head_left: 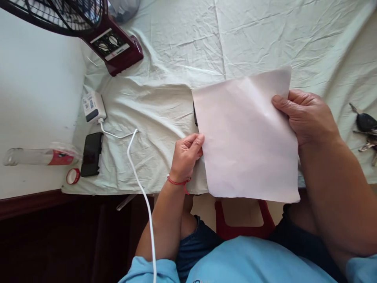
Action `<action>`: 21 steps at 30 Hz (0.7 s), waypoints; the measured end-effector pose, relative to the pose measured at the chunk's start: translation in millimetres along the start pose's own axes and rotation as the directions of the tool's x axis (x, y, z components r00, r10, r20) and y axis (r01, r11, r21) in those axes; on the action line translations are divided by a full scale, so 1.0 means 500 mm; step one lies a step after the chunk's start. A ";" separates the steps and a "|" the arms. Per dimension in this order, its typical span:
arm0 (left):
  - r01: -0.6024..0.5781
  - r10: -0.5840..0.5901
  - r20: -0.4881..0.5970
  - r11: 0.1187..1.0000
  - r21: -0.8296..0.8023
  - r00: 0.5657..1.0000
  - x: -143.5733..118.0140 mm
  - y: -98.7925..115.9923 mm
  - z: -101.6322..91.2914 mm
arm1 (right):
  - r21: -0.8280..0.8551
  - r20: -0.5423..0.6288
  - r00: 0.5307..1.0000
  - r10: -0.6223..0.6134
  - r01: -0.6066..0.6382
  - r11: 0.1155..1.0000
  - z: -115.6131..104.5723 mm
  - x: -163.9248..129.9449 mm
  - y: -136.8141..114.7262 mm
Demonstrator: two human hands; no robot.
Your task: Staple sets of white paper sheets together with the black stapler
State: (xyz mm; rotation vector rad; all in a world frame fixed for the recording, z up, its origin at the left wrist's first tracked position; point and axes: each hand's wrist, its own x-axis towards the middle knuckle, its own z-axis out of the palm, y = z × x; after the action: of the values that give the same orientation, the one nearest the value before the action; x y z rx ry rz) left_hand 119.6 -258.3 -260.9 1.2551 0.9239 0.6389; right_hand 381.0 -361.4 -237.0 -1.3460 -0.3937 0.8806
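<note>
**Left hand point(188, 154) and right hand point(308, 114) grip a sheet of paper point(250, 137) at the near edge of the table point(167, 106)**

A pale, creased cloth point(259, 43) covers the table, whose left edge meets a white wall point(32, 90). By the far part of that edge is a dark red fan point(123, 51). Nearer along it come a small white box point(93, 107) with a white cable point(132, 165) plugged in, then a black phone point(92, 154). Close to the near left corner are a clear bottle point(38, 156) with a red label and a small red-rimmed lid point(73, 176). A bunch of keys point(366, 125) lies toward the right edge. A red stool point(244, 232) shows below the near edge.

The left hand is closed, pinching the paper's left side between thumb and curled fingers. The right hand grips the right side near its upper corner, thumb on top, the fingers mostly hidden behind. The paper's lower end reaches slightly past the table's near edge, and a dark thing point(194, 114) peeks out at its left side.
</note>
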 end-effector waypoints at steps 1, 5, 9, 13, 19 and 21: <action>0.015 -0.016 0.022 0.999 0.032 1.000 -0.001 -0.004 -0.003 | -0.004 -0.007 1.000 -0.023 0.023 1.000 -0.001 0.003 0.003; -0.021 0.021 -0.018 0.999 0.033 1.000 0.008 -0.016 -0.008 | 0.018 0.007 0.998 -0.056 0.056 0.998 -0.004 0.008 0.011; -0.121 0.103 -0.208 0.990 -0.076 0.973 0.026 -0.023 -0.002 | 0.010 0.080 0.997 0.023 -0.024 1.000 -0.006 0.003 0.020; -0.171 0.138 -0.351 0.983 -0.064 0.926 0.036 -0.030 0.002 | -0.047 0.166 0.976 0.143 -0.137 0.989 0.002 -0.010 0.029; -0.195 0.158 -0.398 0.979 -0.055 0.904 0.035 -0.036 0.009 | -0.145 0.024 0.997 0.067 -0.063 0.987 0.026 -0.010 0.037; -0.185 0.142 -0.387 0.980 -0.076 0.911 0.033 -0.037 0.010 | -0.162 -0.003 0.998 0.061 -0.061 0.985 0.029 -0.007 0.034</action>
State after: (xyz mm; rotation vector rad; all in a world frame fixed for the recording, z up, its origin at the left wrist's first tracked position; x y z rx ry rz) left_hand 131.0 -251.1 -282.2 1.1352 1.0907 1.0815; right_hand 363.3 -354.6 -249.2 -1.5139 -0.4349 0.9163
